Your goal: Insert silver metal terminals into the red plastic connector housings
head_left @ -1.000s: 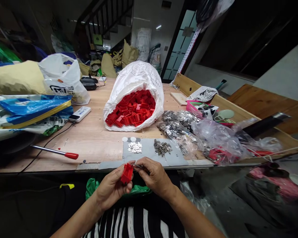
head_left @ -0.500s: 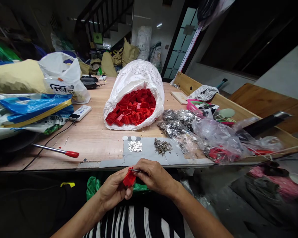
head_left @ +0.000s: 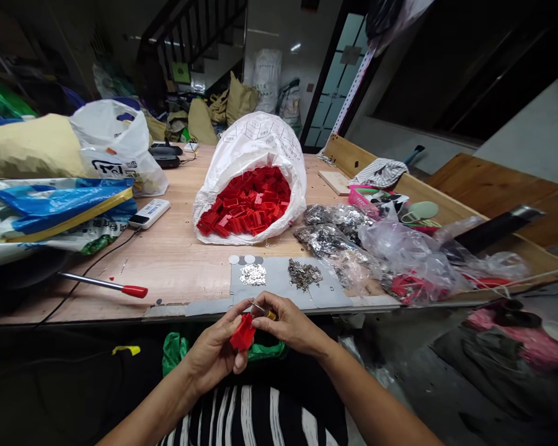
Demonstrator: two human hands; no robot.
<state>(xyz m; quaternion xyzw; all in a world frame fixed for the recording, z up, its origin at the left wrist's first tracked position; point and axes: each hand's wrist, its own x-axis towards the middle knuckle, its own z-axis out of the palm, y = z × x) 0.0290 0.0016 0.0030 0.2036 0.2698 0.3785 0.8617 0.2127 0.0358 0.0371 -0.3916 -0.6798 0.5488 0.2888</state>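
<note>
My left hand (head_left: pixel 216 347) is closed on a small red plastic piece (head_left: pixel 243 333) in front of the table's edge. Close against it, my right hand (head_left: pixel 283 322) grips a slim metal tool with a yellow handle (head_left: pixel 270 314); its thin tip points at the top of the red piece. Whether tip and piece touch is hidden by the fingers. Beyond my hands, a grey mat (head_left: pixel 279 300) carries a pile of bright silvery metal bits (head_left: pixel 253 274) and a darker pile of small metal parts (head_left: pixel 304 275). A white sack (head_left: pixel 260 139) lies with its mouth towards me, full of red plastic pieces (head_left: pixel 251 201).
Clear bags of metal parts (head_left: pixel 330 241) and a crumpled plastic bag (head_left: pixel 404 254) lie right of the mat. On the left are a red-tipped lever (head_left: pixel 134 291), a white device with a cable (head_left: pixel 149 212) and stacked bags (head_left: pixel 65 207). A green bag (head_left: pixel 174 353) hangs below the table edge.
My right hand has turned and its fingers have shifted on the tool, so the yellow handle now shows. The left hand keeps the red piece in nearly the same place.
</note>
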